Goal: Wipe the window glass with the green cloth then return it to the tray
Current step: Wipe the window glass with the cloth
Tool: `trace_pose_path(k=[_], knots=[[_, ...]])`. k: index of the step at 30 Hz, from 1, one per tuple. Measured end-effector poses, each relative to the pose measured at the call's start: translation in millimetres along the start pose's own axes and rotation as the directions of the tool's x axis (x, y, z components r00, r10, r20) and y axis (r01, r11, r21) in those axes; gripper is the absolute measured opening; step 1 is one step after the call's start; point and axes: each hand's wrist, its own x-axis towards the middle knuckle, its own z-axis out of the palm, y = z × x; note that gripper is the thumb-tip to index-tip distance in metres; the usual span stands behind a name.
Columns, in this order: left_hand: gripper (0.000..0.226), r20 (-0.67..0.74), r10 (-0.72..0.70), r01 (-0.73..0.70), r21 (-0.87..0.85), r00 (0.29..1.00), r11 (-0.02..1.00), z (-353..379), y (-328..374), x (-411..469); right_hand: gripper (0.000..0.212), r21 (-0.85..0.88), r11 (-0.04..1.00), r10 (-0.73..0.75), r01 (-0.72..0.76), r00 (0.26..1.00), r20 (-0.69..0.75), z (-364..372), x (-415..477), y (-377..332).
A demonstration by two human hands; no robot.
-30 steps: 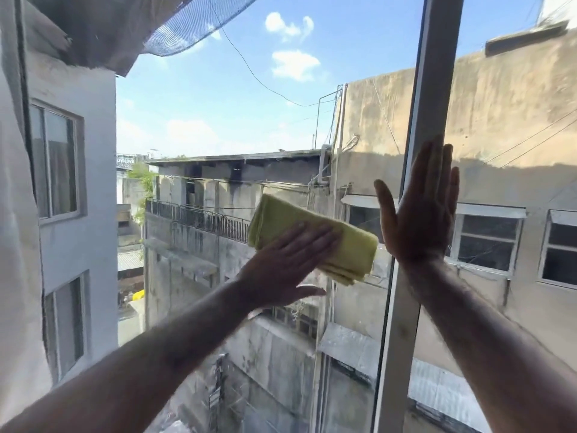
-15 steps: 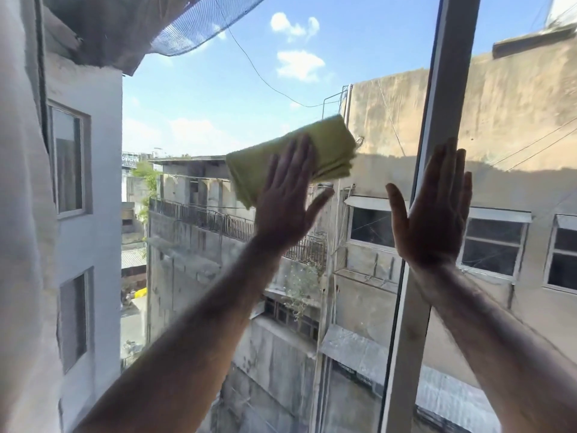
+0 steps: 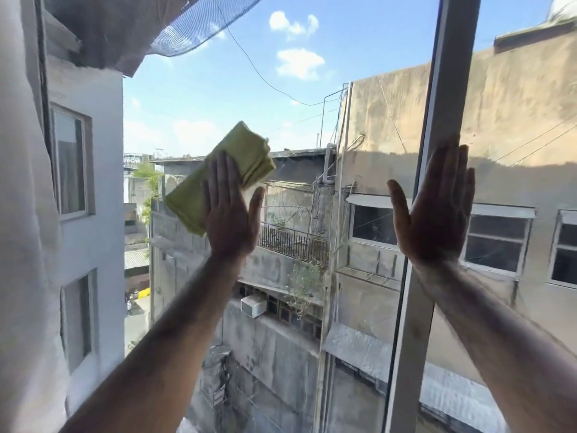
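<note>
Folded green cloth (image 3: 218, 175) against window glass (image 3: 312, 198)

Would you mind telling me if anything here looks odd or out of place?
Nothing stands out. The left hand presses the folded green cloth flat on the window glass; the right hand rests open against the white frame.

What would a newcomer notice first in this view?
Two raised hands: the left hand presses a folded green cloth flat on the glass, left of centre. The right hand lies open against the window frame to the right. Behind the glass stand weathered concrete buildings under blue sky.
</note>
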Motion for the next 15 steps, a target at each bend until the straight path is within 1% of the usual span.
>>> trace_pose_path(k=[1, 2, 3, 4, 5, 6, 7, 8, 9, 10, 11, 13, 15], knots=[[0.083, -0.03, -0.086, 0.085, -0.032, 0.996, 0.996, 2.2, 21.1, 18.6, 0.089, 0.002, 1.0, -0.003, 0.003, 1.0, 0.002, -0.3, 0.3, 0.1], [0.084, -0.036, -0.12, 0.118, -0.048, 0.992, 0.992, 5.2, 43.4, 32.2, 0.088, 0.004, 1.0, -0.004, 0.004, 1.0, 0.004, -0.7, 0.2, 0.6], [0.084, -0.027, -0.086, 0.084, -0.05, 0.996, 0.995, 9.1, 64.1, 39.0, 0.088, 0.007, 1.0, -0.003, 0.003, 1.0, 0.004, -0.5, -0.1, 0.7], [0.083, -0.008, 0.021, -0.021, -0.044, 1.0, 0.999, 13.7, 82.9, 38.5, 0.087, 0.009, 1.0, -0.004, 0.004, 1.0, 0.002, 0.1, -0.3, 0.8], [0.082, 0.016, 0.179, -0.179, -0.033, 0.984, 0.983, 20.4, 97.7, 30.4, 0.086, 0.012, 1.0, -0.003, 0.003, 1.0, -0.003, 0.8, -0.8, 1.1], [0.083, 0.058, 0.355, -0.354, -0.027, 0.933, 0.935, 27.6, 107.0, 14.2, 0.086, 0.014, 1.0, -0.002, 0.002, 1.0, -0.009, 1.4, -1.2, 1.2], [0.083, 0.111, 0.512, -0.512, -0.032, 0.852, 0.858, 34.3, 109.9, -8.2, 0.086, 0.013, 1.0, -0.002, 0.002, 1.0, -0.014, 2.0, -1.6, 1.8], [0.084, 0.172, 0.629, -0.632, -0.042, 0.758, 0.774, 38.2, 104.9, -34.2, 0.085, 0.009, 1.0, -0.002, 0.002, 1.0, -0.017, 2.5, -2.2, 2.4], [0.084, 0.221, 0.701, -0.71, -0.047, 0.678, 0.702, 39.2, 92.4, -60.3, 0.085, 0.0, 1.0, -0.001, 0.001, 1.0, -0.018, 2.5, -2.3, 3.0], [0.083, 0.255, 0.737, -0.755, -0.043, 0.625, 0.655, 37.5, 74.5, -84.5, 0.086, -0.008, 1.0, 0.0, 0.0, 1.0, -0.016, 2.3, -2.0, 3.9], [0.082, 0.281, 0.749, -0.774, -0.035, 0.6, 0.633, 33.2, 51.5, -106.0, 0.086, -0.009, 1.0, 0.002, -0.002, 1.0, -0.011, 1.8, -1.8, 4.3], [0.082, 0.315, 0.731, -0.77, 0.002, 0.606, 0.638, 20.5, -5.6, -135.3, 0.087, 0.002, 1.0, 0.001, -0.001, 1.0, -0.012, 1.6, -0.8, 3.3], [0.082, 0.323, 0.692, -0.744, 0.063, 0.645, 0.665, 3.1, -64.5, -145.6, 0.088, 0.009, 1.0, 0.003, -0.003, 1.0, -0.015, 1.4, 0.1, 2.3]])
